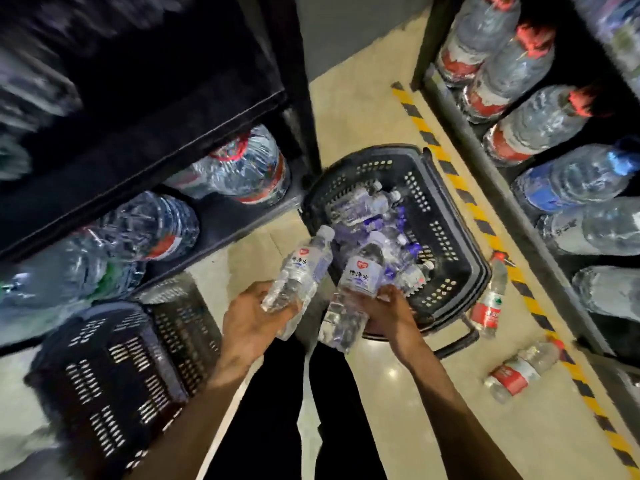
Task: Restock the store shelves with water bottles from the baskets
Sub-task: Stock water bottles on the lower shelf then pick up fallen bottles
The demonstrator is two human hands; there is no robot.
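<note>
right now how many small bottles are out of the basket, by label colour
red-label bottles on the floor: 2
white-label bottles, one each in left hand and right hand: 2
total: 4; clear plastic under the hands may hide more

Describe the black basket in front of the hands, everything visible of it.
The basket is black, plastic by its look, with slotted walls and a thick rim, sitting upright on the tan floor. Small clear bottles with purple labels lie jumbled inside. A handle hangs folded down at its near side. The right hand overlaps its near rim.
</note>
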